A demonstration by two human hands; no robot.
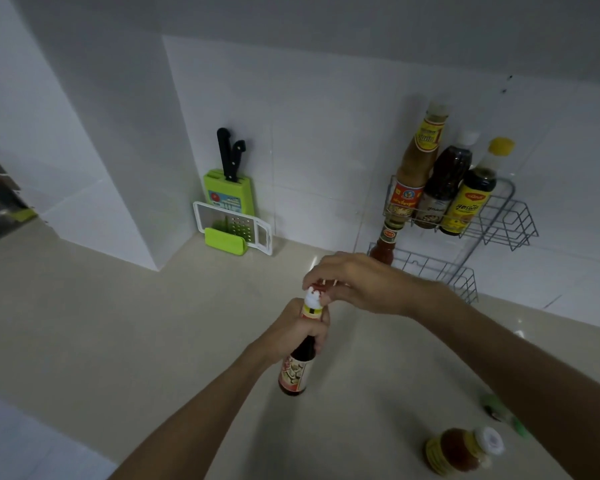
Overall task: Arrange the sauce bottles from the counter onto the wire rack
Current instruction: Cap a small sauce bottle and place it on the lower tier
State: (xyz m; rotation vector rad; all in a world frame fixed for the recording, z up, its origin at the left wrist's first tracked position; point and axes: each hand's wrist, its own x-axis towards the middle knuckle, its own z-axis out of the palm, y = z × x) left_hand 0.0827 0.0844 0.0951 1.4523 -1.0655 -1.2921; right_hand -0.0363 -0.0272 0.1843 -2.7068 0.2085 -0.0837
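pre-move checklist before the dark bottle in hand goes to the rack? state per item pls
1. Left hand grip on the dark sauce bottle: closed around the neck, ok.
2. Cap closed: right hand fingers sit on it, seal cannot tell.
3. Bottle upright: roughly vertical, ok.
4. Room on the upper shelf of the wire rack: three bottles fill its left side, right side bare, ok.
5. Lower shelf: red sauce bottle at its left end, the rest open, ok.
6. Counter cleared: amber bottle and a small green-capped bottle remain near the right forearm, not ok.
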